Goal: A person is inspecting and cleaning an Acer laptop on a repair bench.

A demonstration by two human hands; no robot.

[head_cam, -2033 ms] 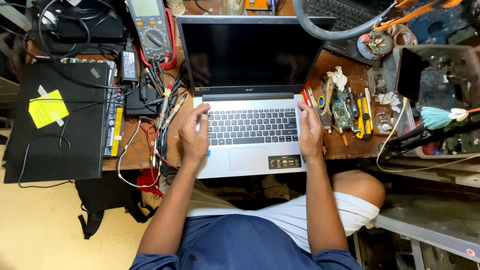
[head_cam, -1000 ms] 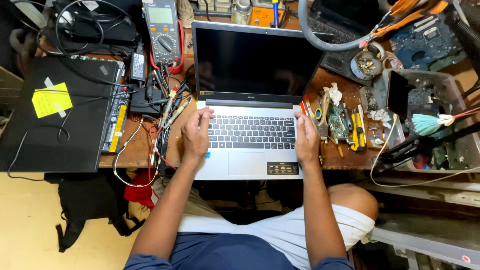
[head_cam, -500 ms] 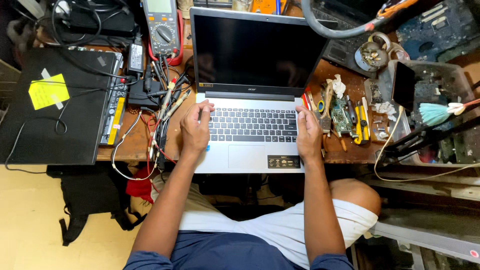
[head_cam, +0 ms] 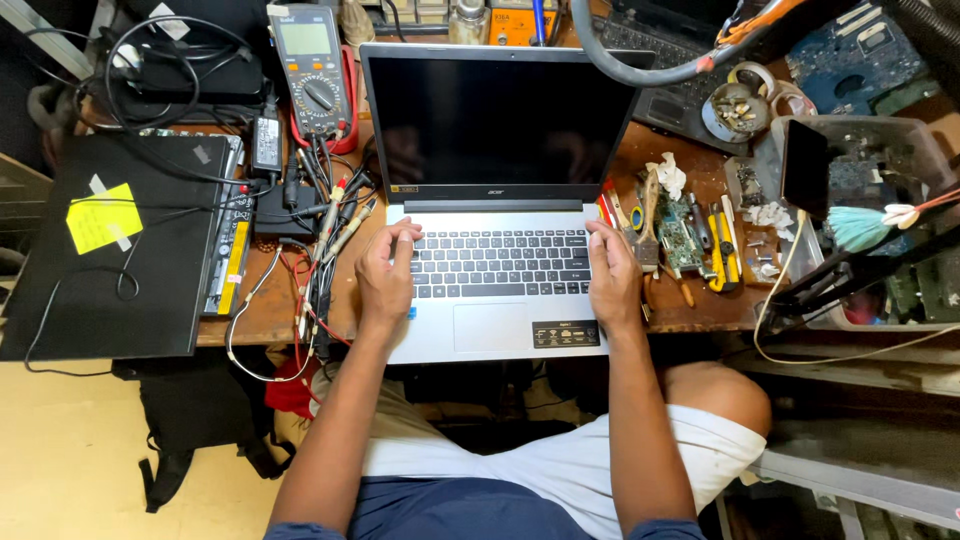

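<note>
Here the open laptop (head_cam: 497, 200) sits mid-bench with its screen dark, the left hand (head_cam: 385, 275) and right hand (head_cam: 612, 277) lying flat on either edge of its keyboard (head_cam: 500, 263), fingers loosely spread and gripping nothing, so the machine looks not yet running.

Laptop (head_cam: 500, 290) side edges under both hands; sticky note (head_cam: 103, 217) writing illegible.

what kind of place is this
Probably an electronics or laptop repair bench: a multimeter with probe leads, a bare circuit board among hand tools, and an open silver laptop under both hands.
</note>
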